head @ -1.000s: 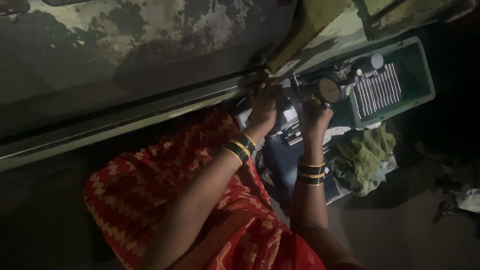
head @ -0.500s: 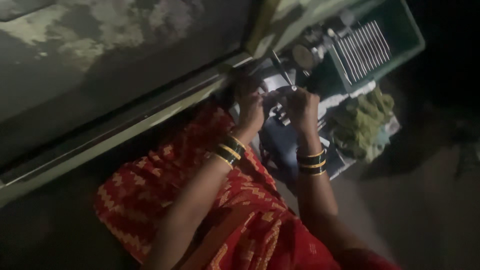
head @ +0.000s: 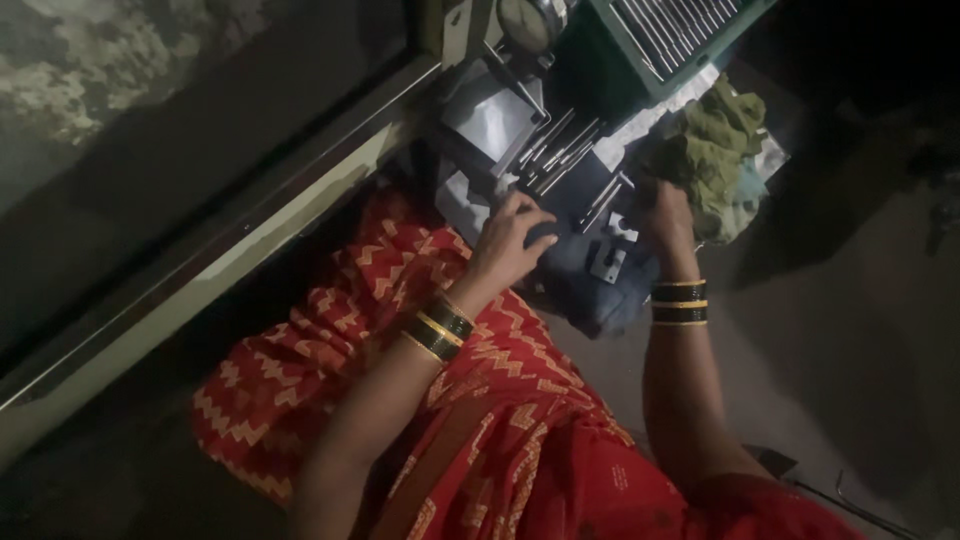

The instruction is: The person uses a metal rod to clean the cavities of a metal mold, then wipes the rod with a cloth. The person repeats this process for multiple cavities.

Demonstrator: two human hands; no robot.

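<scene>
Dark blue cloth (head: 600,290) under loose metal rods (head: 560,150) and small metal blocks (head: 610,262).

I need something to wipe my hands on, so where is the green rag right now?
In the head view the green rag lies upper right, just beyond the right hand, below the green slotted tray and right of the metal rods.

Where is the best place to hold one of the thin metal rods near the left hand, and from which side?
Probably by the near end of a metal rod, coming from above and below-right. The rods lie flat, fanned side by side, with far ends running under the gauge; the left hand rests just beneath them.
</scene>
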